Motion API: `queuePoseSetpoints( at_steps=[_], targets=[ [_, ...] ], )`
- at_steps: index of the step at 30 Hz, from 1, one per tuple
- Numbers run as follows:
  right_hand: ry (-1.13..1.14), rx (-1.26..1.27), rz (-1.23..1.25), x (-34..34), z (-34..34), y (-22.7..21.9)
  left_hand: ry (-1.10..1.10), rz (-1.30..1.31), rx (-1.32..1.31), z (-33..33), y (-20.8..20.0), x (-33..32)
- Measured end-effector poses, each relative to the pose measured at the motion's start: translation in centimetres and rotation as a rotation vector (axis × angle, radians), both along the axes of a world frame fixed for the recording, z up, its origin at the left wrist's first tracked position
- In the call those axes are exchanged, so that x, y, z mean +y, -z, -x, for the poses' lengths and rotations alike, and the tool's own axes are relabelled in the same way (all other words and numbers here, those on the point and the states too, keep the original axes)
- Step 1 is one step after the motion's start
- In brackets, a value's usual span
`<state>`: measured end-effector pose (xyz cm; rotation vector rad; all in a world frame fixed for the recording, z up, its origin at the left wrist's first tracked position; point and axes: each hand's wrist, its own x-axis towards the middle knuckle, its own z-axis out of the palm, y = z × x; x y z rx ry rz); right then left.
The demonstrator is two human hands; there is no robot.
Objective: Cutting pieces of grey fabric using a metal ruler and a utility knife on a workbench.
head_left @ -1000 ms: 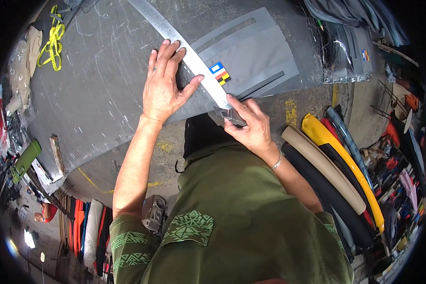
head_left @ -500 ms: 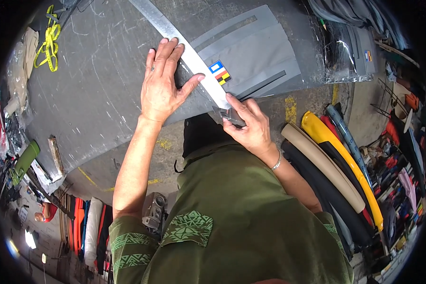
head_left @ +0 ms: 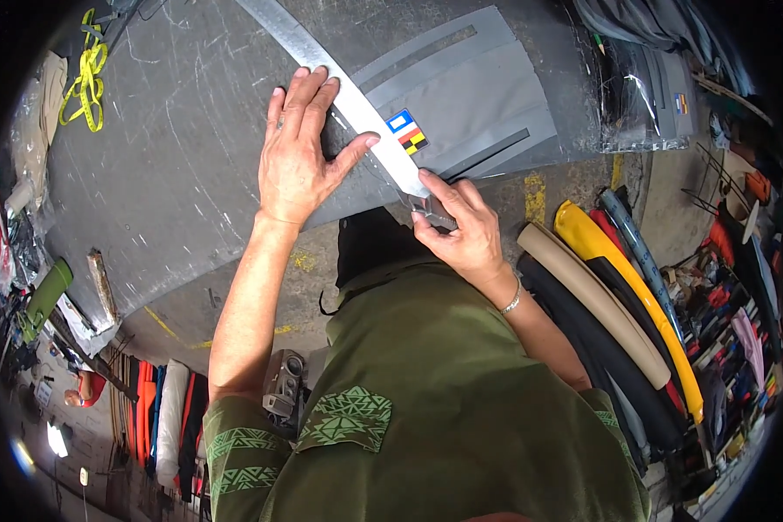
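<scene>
- Silver-grey metal strip (head_left: pixel 357 103) is lying aslant on a dark, scratched worktable (head_left: pixel 174 157), running from the top of the view to the table's near edge.
- The person's left hand (head_left: pixel 297 170) is lying palm-down and spread, gripping nothing — its fingertips and thumb are touching the strip.
- At the strip's near end, the right hand (head_left: pixel 468 228) is pinching a small dark grey piece (head_left: pixel 437 214) between thumb and fingers, the index fingertip touching the metal; the hand is covering too much of the piece to tell its kind.
- A grey fabric panel (head_left: pixel 487 96) is lying flat just right of the strip, two narrow dark bands crossing it.
- On that panel, a multicoloured patch (head_left: pixel 407 131) — blue, white, red, yellow and black — is sitting beside the strip's edge.
- A yellow tape (head_left: pixel 87 83) is lying in loose loops at the table's left.
- Beige (head_left: pixel 596 309) and yellow rolls (head_left: pixel 635 300) are lying side by side right of the person, who is wearing a green shirt (head_left: pixel 461 374) and a bracelet (head_left: pixel 514 297).
</scene>
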<state>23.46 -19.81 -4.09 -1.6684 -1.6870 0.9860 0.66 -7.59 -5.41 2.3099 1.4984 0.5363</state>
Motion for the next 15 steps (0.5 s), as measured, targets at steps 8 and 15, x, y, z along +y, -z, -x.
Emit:
queuePoseSetpoints(
  at_steps=[8, 15],
  targets=[
    [0.014, -0.012, 0.015, -0.11, 0.14, 0.2, -0.003, -0.001, -0.001, 0.03, 0.07, -0.03],
    [0.017, -0.021, -0.008, 0.11, 0.36, 0.17, -0.008, -0.002, -0.011, -0.07, 0.11, -0.02]
  ],
)
